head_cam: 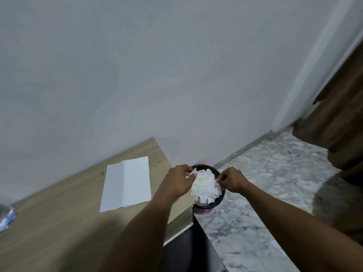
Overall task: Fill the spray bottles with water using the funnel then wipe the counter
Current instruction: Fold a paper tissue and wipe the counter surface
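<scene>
My left hand [177,181] and my right hand [231,180] both pinch the edges of a crumpled white tissue wad [205,185]. The wad hangs over the mouth of a small dark waste bin [204,210] that stands on the floor just off the right end of the wooden counter [59,222]. A flat, creased white paper towel [126,184] lies on the counter to the left of my hands. At the far left edge a clear plastic bottle [5,218] shows only in part. No funnel or spray bottle is in view.
A plain grey wall [157,75] runs behind the counter and bin. Marble-patterned floor [265,173] spreads to the right. A brown wooden door or cabinet [341,114] stands at the far right. A dark panel [186,252] drops below the counter's edge.
</scene>
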The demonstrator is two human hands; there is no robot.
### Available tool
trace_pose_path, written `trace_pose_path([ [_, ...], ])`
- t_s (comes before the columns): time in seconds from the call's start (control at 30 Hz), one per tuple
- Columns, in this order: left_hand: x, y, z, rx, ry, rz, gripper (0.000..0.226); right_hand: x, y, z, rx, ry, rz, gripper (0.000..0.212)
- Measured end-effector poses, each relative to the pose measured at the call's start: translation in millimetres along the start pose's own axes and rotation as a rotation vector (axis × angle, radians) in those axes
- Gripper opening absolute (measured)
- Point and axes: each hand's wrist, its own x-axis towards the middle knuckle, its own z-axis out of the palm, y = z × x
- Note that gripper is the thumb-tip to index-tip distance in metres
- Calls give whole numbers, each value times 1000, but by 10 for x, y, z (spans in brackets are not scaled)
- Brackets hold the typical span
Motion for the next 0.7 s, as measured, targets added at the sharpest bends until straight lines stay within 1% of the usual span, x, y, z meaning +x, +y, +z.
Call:
trace_pose_path([
  [0.1,208,110,180,8,17,-32,41,424,17,-72,-57,-20,-24,21],
  [0.2,432,175,279,16,40,-68,44,747,-84,-153,-112,-5,-91,24],
  [0.27,544,219,303,13,59,-82,40,942,-164,-215,-135,17,-106,24],
  [0.33,630,249,302,10,91,-91,35,1127,-240,-279,-127,39,-125,17],
  [0.37,667,256,297,8,108,-90,33,1203,-281,-309,-125,49,-132,9],
  [0.4,695,268,284,4,121,-97,32,1261,-317,-340,-131,57,-130,10],
  [0.47,725,283,263,-8,134,-111,27,1339,-339,-389,-189,24,-132,33],
  [0.53,728,291,258,-2,135,-134,24,1369,-315,-429,-222,-16,-143,41],
  [0.6,702,302,257,7,134,-136,22,1330,-239,-453,-207,-49,-140,38],
  [0.7,655,318,242,25,129,-101,23,1220,-126,-476,-186,-87,-141,28],
])
